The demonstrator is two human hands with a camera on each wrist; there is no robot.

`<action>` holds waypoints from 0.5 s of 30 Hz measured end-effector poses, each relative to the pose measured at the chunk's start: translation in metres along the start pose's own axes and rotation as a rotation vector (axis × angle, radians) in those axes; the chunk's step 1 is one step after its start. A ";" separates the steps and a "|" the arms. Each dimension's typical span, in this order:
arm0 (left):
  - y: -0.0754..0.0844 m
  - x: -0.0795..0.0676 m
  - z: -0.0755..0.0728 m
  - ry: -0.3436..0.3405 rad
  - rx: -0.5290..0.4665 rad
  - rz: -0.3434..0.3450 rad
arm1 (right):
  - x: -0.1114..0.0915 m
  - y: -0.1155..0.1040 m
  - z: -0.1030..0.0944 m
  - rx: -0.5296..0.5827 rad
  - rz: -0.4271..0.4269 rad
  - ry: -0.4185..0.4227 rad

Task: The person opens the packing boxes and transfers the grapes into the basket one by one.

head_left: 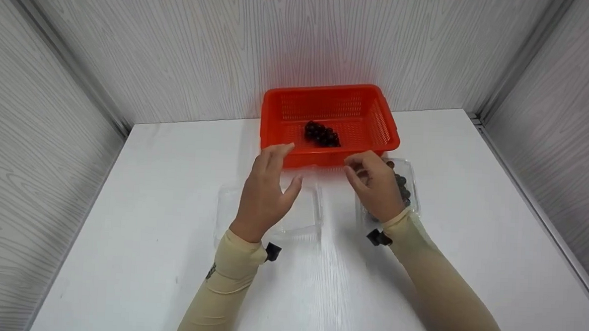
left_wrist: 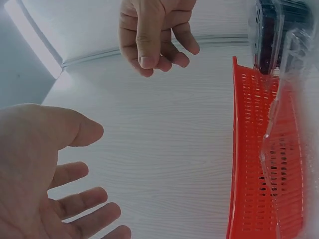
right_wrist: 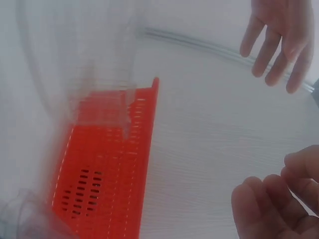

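- Grapes (head_left: 321, 134) in the orange basket (head_left: 391, 125), twelve o'clock: soft, fragile; lift by the stem.
- Left hand (head_left: 266, 191) spread, empty.
- Right hand (head_left: 378, 186) loosely curled, seemingly empty, over the clear tray (head_left: 409, 183).

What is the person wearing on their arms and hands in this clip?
Both hands, left hand and right hand, are bare. Tight beige sleeves cover both arms to the wrists. A small black clip shows at each wrist, and the left sleeve bears a small dark marking.
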State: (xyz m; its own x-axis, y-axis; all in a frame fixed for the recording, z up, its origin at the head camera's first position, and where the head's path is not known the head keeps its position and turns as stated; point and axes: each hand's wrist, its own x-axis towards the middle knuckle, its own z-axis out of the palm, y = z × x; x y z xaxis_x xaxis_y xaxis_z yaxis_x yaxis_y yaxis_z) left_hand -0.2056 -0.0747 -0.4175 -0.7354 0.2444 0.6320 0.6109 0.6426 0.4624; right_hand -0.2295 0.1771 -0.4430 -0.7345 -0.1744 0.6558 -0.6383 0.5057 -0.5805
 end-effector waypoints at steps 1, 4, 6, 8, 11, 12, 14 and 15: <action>-0.002 0.000 0.001 -0.004 0.014 -0.003 | -0.001 0.001 0.001 -0.036 0.005 -0.003; -0.006 -0.002 0.004 -0.010 0.044 -0.005 | -0.002 0.001 0.001 -0.110 0.009 -0.017; -0.008 -0.002 0.005 -0.013 0.058 -0.003 | -0.001 0.001 0.000 -0.128 0.004 -0.016; -0.009 -0.002 0.006 -0.015 0.067 0.001 | -0.001 0.000 -0.003 -0.132 -0.006 -0.010; -0.008 -0.002 0.008 -0.026 0.064 0.000 | 0.001 0.000 -0.006 -0.129 -0.011 0.002; -0.007 -0.003 0.009 -0.034 0.062 0.001 | 0.001 0.001 -0.008 -0.127 -0.008 0.001; -0.004 -0.004 0.012 -0.058 0.058 0.007 | 0.001 0.001 -0.009 -0.125 0.003 -0.007; -0.003 -0.005 0.014 -0.075 0.058 0.008 | 0.001 0.002 -0.010 -0.124 0.006 -0.015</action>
State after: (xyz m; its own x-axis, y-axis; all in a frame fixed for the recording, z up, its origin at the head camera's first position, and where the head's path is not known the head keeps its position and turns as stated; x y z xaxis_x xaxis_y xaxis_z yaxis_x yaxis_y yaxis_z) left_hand -0.2081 -0.0675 -0.4308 -0.7517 0.3020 0.5862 0.6005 0.6809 0.4192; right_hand -0.2294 0.1861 -0.4386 -0.7421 -0.1834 0.6447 -0.6014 0.6070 -0.5196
